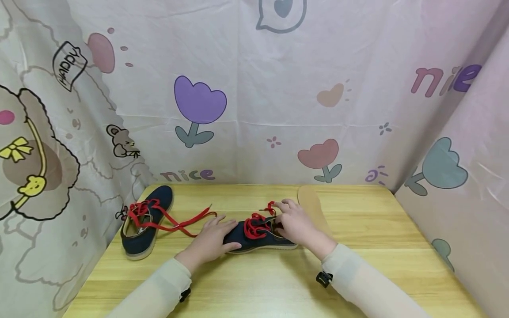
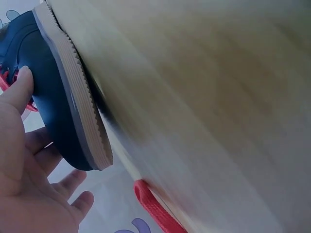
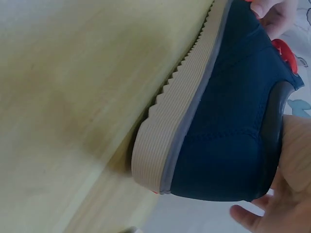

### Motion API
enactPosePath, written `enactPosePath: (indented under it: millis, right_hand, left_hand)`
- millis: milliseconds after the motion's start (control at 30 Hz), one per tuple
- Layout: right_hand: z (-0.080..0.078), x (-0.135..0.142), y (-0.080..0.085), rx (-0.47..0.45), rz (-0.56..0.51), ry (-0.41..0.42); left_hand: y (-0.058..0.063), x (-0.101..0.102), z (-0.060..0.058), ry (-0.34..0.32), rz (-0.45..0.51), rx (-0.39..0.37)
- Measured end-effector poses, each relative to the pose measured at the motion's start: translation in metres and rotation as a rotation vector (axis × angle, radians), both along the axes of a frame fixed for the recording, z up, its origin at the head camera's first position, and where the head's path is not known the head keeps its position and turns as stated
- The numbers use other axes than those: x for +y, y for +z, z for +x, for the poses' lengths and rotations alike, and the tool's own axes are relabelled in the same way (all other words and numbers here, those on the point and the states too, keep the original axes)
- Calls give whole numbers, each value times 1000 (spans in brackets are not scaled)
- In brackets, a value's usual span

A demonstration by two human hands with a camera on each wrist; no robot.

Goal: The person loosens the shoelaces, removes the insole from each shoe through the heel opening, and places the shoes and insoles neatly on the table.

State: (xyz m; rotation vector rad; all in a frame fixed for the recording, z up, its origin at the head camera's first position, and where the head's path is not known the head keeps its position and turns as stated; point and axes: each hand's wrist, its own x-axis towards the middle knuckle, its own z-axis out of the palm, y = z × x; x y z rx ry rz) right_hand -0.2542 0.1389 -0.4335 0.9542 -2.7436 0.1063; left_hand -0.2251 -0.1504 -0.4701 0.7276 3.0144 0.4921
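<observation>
A dark blue shoe (image 1: 238, 235) with red laces (image 1: 256, 226) lies sideways between both hands, its toe to the left. My left hand (image 1: 214, 238) holds the toe, thumb on the near side and fingers spread over the far side. In the left wrist view the thumb (image 2: 23, 85) lies on the blue upper near the laces. My right hand (image 1: 297, 222) is at the heel end, fingers bent over the far collar and thumb down at the opening. The right wrist view shows the heel (image 3: 218, 170) with the palm against its collar; the fingertips inside the opening are hidden.
Another dark blue shoe (image 1: 138, 244) stands at the table's left edge, its long red lace (image 1: 180, 226) trailing toward my left hand. A tan insole (image 1: 312, 204) lies behind my right hand on the wooden table (image 1: 370, 265). Printed curtains (image 1: 254, 101) enclose the back and sides.
</observation>
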Motion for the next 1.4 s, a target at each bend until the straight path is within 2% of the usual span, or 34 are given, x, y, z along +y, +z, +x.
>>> enactPosePath:
  millis: [133,267,400,733,1200,1400]
  right_hand:
    - [0,-1,-2,-69,61,-30]
    - [0,-2,-3,-166,50,-60]
    - [-2,-4,-5,-220,61,-87]
    - [-5,-5,-6,-265,38,-97]
    - [-7,-15,0,-269,211,-147]
    - [-9,-13,-3,-263,175,-127]
  left_hand:
    - [-1,0,0,2,2,3]
    - [-2,1,0,9,8,4]
    - [-2,1,1,16,10,5]
    - [-1,2,2,17,22,-7]
    - [3,3,2,16,33,-25]
    - [4,3,3,21,28,-23]
